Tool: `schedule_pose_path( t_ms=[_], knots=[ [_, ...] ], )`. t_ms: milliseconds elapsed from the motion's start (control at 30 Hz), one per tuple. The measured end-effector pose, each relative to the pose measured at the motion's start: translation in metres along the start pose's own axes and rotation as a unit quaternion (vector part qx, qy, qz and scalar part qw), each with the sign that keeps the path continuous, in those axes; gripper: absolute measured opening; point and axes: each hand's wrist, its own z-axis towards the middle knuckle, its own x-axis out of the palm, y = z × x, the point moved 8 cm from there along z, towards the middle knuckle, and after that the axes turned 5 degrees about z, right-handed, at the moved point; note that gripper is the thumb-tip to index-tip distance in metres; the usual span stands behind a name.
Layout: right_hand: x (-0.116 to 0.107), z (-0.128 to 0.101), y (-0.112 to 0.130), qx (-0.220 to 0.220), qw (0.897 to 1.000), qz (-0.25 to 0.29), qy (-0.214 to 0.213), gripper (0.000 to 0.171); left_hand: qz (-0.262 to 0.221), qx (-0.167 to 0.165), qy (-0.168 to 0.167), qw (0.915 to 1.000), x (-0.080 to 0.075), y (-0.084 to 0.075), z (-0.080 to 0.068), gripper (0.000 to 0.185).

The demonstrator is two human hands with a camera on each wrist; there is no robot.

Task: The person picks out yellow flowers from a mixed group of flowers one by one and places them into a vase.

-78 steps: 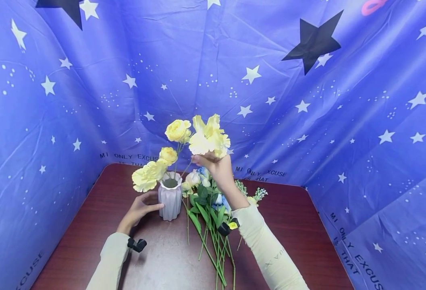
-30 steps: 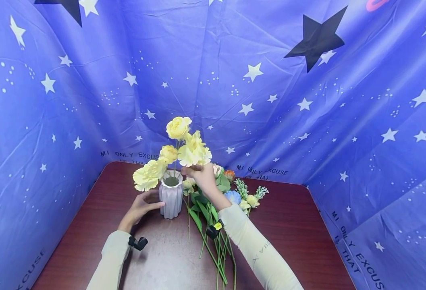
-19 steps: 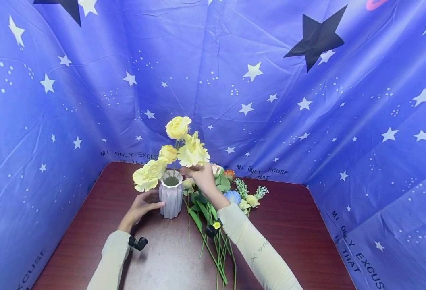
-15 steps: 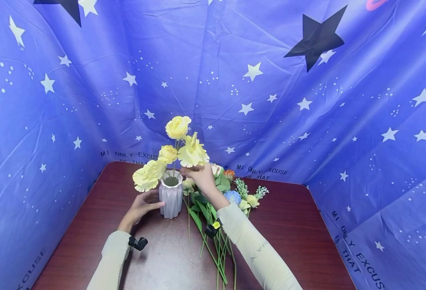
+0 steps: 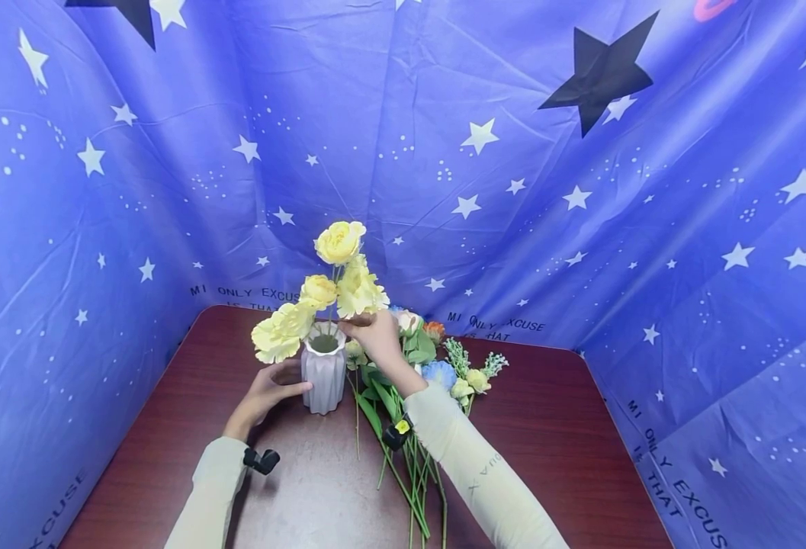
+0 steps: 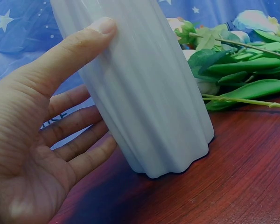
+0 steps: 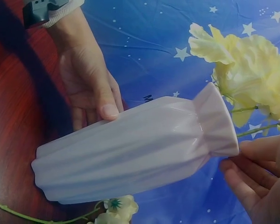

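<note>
A pale ribbed vase (image 5: pixel 323 383) stands upright on the table. My left hand (image 5: pixel 265 392) holds its left side; in the left wrist view the thumb lies on the near face and the fingers reach behind. Several yellow flowers lean out of the vase, one tall bloom (image 5: pixel 339 242) highest and a ruffled one (image 5: pixel 283 332) hanging left. Beside the mouth, my right hand (image 5: pixel 378 340) pinches the stem of another ruffled yellow flower (image 5: pixel 360 288), just under its head. In the right wrist view those fingertips are close to the vase rim; the stem's lower end is hidden.
Right of the vase lies a heap of loose flowers with green stems (image 5: pixel 412 480), a blue bloom (image 5: pixel 440 373), an orange bloom (image 5: pixel 434 331) and small yellow blooms (image 5: pixel 476 380). A blue star-printed cloth (image 5: pixel 403 114) surrounds the dark red table (image 5: pixel 547 457).
My right hand has come down and left with the ruffled yellow flower, from above the heap to beside the vase mouth. The left hand stays on the vase.
</note>
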Motion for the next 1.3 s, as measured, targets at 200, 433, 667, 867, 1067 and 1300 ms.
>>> schedule_pose_path(
  t_ms=[200,433,667,867,1067,1300],
  knots=[
    [0.004,0.0,0.003,-0.016,1.0,-0.025,0.005,0.015,-0.001,-0.003,-0.004,1.0,0.0,0.001,0.0,0.056],
    [0.005,-0.001,0.002,-0.018,0.999,-0.026,0.022,0.018,-0.003,-0.007,-0.004,1.0,0.0,0.002,0.0,0.057],
    [-0.002,0.0,0.004,-0.03,0.999,0.018,0.005,0.017,-0.007,-0.001,-0.003,1.0,0.0,0.002,0.0,0.056],
    [-0.003,0.004,0.008,-0.043,0.999,0.01,-0.003,0.014,-0.014,0.002,-0.004,0.9999,0.0,0.002,0.0,0.055],
    [0.003,0.005,0.005,-0.038,0.998,-0.049,0.008,0.014,-0.011,0.001,-0.004,0.9999,0.0,0.003,0.0,0.056],
    [0.01,0.003,0.005,-0.05,0.997,-0.053,0.028,0.013,-0.003,0.0,-0.008,1.0,0.0,0.002,0.001,0.057]
  ],
)
